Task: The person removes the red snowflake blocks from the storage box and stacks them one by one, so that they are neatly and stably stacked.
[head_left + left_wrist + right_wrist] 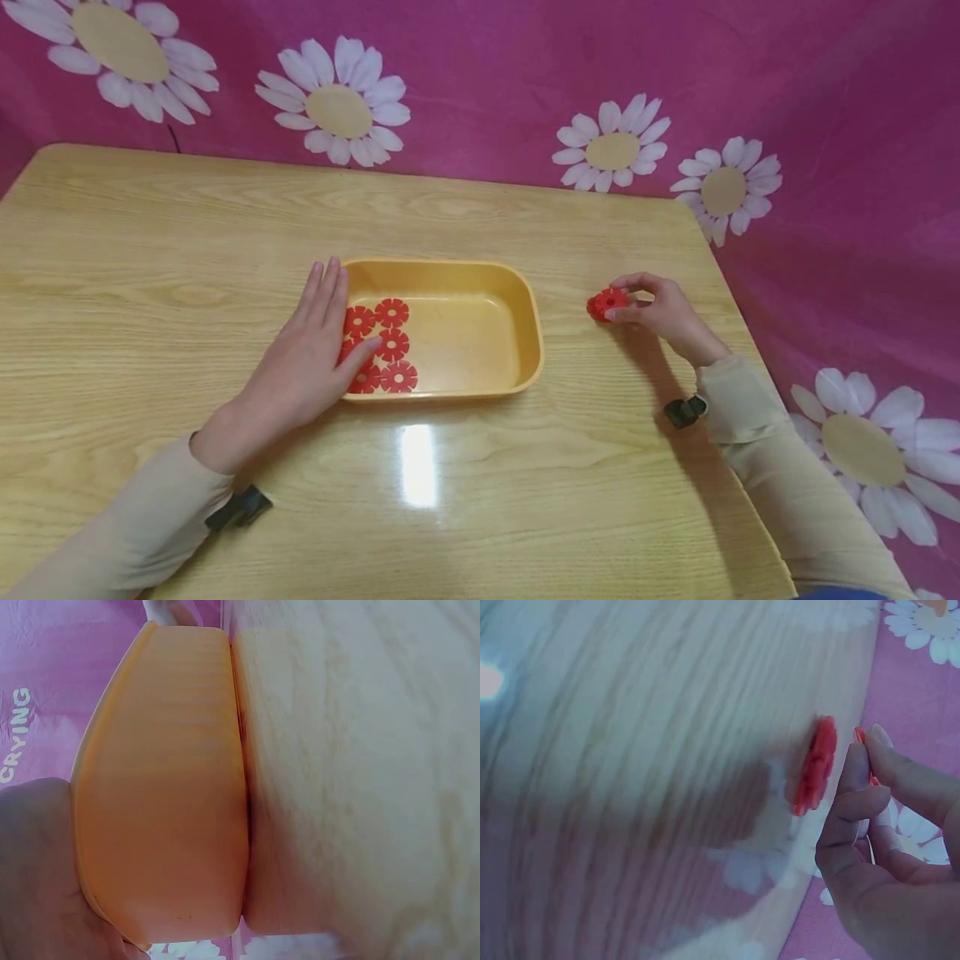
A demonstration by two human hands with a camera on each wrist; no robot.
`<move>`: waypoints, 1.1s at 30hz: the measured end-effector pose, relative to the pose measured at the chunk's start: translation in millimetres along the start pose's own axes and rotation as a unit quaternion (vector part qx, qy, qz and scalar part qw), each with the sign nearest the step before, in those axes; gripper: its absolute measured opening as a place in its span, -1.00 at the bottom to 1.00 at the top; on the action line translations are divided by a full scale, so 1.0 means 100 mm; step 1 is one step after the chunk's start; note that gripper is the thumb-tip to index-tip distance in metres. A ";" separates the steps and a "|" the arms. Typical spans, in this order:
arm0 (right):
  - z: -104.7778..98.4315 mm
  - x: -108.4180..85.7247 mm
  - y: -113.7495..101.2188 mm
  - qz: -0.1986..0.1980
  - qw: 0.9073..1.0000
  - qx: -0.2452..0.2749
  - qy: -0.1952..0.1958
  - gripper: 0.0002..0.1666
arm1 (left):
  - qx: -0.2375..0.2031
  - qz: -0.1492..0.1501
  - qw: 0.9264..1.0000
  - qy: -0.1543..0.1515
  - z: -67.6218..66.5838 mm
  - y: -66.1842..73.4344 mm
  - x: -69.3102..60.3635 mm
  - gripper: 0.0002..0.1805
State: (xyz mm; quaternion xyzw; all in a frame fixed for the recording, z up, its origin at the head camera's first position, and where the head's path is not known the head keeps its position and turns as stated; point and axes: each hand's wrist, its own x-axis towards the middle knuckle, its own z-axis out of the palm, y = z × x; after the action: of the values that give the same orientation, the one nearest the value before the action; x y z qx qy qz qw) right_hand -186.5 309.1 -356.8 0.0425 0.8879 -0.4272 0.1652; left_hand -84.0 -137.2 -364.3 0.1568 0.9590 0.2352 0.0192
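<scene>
A yellow plastic tray (pixel 528 333) sits mid-table, with several red notched plastic discs (pixel 399 377) lying flat at its left end. My left hand (pixel 307 354) rests over the tray's left rim, fingers straight, thumb reaching inside above the discs and partly covering them. In the left wrist view the tray's outer wall (pixel 165 787) stands against the hand. To the right of the tray, my right hand (pixel 663 317) pinches one red disc (pixel 615 298) between thumb and fingers. Just beyond that fingertip pinch, a small red stack of discs (pixel 817 766) lies on the table.
The light wooden table (pixel 480 467) carries a bright light reflection near its front. Behind and to the right hangs a magenta cloth (pixel 480 75) printed with white daisies. Dark clips (pixel 238 508) sit at both sleeve cuffs.
</scene>
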 end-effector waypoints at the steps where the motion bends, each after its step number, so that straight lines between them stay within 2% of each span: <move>1: 0.00 0.01 0.01 0.001 1.000 0.000 0.001 -0.39 | -0.001 0.001 1.000 0.000 0.00 0.00 0.00 -0.01; 8: 0.03 0.03 0.07 0.006 1.000 -0.015 0.006 -0.41 | 0.001 0.001 1.000 -0.003 0.00 0.00 0.01 0.00; 15: 0.01 -0.01 0.04 -0.011 1.000 -0.011 0.006 -0.43 | 0.000 0.004 1.000 -0.002 0.00 0.00 0.00 -0.01; 19: 0.02 -0.07 -0.09 -0.036 0.999 -0.001 0.006 -0.43 | 0.000 0.006 1.000 0.000 -0.01 0.00 0.00 -0.02; 23: 0.17 -0.13 -0.36 -0.067 0.997 0.025 -0.011 -0.46 | -0.002 0.007 1.000 0.000 -0.03 -0.01 -0.01 -0.02; 27: 0.46 -0.16 -0.66 -0.136 0.987 0.067 -0.051 -0.52 | -0.003 0.006 1.000 0.000 -0.03 -0.01 -0.01 -0.02; 31: 0.81 -0.19 -0.98 -0.211 0.969 0.095 -0.092 -0.54 | -0.003 0.008 1.000 0.000 -0.02 -0.01 0.00 -0.02; 33: 0.98 -0.22 -1.14 -0.237 0.960 0.090 -0.114 -0.55 | -0.004 0.009 1.000 0.000 -0.02 0.00 0.01 -0.02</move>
State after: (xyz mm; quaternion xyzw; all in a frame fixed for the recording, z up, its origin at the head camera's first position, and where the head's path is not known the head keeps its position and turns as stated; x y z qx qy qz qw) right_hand -164.6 163.0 -321.9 -0.2038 0.8053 -0.5346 0.1551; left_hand -84.9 -138.3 -362.4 0.1657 0.9566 0.2392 0.0179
